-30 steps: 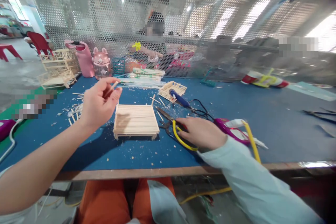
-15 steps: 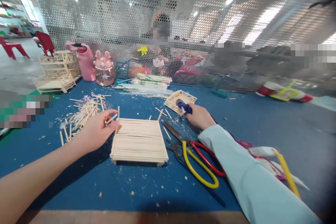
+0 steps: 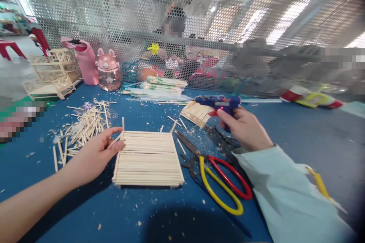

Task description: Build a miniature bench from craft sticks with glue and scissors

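Note:
My left hand [image 3: 92, 155] pinches a short wooden stick [image 3: 116, 140] at the far left corner of a flat panel of sticks [image 3: 149, 159]. Its fingertips are at the panel's edge. Short posts stand at both far corners of the panel. My right hand [image 3: 248, 127] is wrapped round the handle of a blue glue gun [image 3: 218, 102], its nozzle pointing left. Just below the nozzle lies a smaller stick piece [image 3: 196, 114]. Cutters with one red and one yellow handle [image 3: 219, 188] lie right of the panel.
Loose cut sticks [image 3: 88, 125] are heaped at left. Behind them stand a stick model [image 3: 53, 76], a pink bottle [image 3: 85, 62] and a clear pink bottle with ears [image 3: 108, 74]. Bagged sticks [image 3: 162, 87] lie before a perforated metal screen [image 3: 119, 11]. A person sits beyond it.
My right hand has raised the glue gun from the smaller stick piece and turned it sideways. That piece now shows a slatted face. My left hand still pinches its stick by the panel.

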Available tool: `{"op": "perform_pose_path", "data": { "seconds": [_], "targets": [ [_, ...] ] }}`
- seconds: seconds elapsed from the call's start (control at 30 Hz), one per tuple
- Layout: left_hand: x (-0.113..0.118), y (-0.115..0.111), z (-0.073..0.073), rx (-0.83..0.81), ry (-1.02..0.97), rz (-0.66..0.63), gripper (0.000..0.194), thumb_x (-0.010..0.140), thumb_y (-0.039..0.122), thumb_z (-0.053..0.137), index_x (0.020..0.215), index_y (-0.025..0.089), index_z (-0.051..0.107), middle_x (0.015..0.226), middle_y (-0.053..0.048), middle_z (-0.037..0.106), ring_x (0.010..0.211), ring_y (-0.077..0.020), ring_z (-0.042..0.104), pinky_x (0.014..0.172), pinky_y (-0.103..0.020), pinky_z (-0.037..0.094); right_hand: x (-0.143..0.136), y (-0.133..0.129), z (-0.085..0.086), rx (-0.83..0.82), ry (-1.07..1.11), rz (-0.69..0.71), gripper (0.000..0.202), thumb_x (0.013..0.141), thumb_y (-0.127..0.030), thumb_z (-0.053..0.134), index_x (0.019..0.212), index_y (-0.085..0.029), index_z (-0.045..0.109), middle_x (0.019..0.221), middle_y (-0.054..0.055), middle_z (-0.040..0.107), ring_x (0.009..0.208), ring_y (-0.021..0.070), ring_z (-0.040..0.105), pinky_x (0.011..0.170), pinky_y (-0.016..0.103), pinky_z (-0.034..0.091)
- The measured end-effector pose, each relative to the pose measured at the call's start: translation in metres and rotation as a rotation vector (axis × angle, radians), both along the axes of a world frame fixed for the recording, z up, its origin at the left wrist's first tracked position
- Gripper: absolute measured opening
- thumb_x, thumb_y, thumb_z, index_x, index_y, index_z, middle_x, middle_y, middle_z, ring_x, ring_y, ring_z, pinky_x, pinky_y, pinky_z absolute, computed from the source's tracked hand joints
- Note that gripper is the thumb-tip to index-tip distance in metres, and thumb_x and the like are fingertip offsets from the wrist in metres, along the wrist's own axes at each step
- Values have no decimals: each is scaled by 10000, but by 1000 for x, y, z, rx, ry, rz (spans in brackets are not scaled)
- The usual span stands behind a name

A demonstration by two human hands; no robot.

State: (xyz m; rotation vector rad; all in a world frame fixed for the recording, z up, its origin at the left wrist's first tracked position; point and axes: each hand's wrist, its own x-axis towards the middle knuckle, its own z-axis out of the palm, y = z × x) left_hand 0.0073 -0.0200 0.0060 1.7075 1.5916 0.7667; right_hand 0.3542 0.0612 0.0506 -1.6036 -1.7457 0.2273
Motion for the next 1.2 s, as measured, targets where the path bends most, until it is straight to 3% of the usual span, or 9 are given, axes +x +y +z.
{"op": "perform_pose_path", "data": {
  "seconds": [0.1,0.23,0.4,0.63,1.2],
  "targets": [
    [0,-2,2,34,74,26,591,820,553,418,1237,139,483,588,13,536,531,-175,505,499,-275,379,-7,-20,16,-100,12,153,553,715,-686,477,480,-186,492,473,12,502,454,109,423,483,267,371],
    [-2,-3,2,138,157,54,625,815,539,445,1297,142,429,585,30,499,500,-156,475,481,-264,360,-16,-39,25,-57,-28,188,640,621,-797,478,437,-185,516,452,20,508,438,122,445,449,274,394],
    [-3,-4,-1,162,194,48,640,821,544,444,1329,158,389,605,39,478,489,-143,464,468,-258,356,-20,-44,27,40,-103,266,596,695,-730,475,404,-210,507,446,17,481,439,136,452,512,306,466],
    [-2,-4,1,150,219,40,617,832,536,429,1317,156,397,606,33,493,484,-141,462,466,-259,348,-19,-46,28,34,-137,257,578,738,-682,464,410,-207,469,628,81,604,599,189,568,601,345,499],
    [-1,-3,4,132,227,27,609,824,547,415,1288,151,424,585,34,482,479,-150,458,468,-264,333,-21,-45,30,73,-164,226,610,708,-744,441,405,-215,464,498,36,484,531,171,516,535,326,487]
  ]
}}
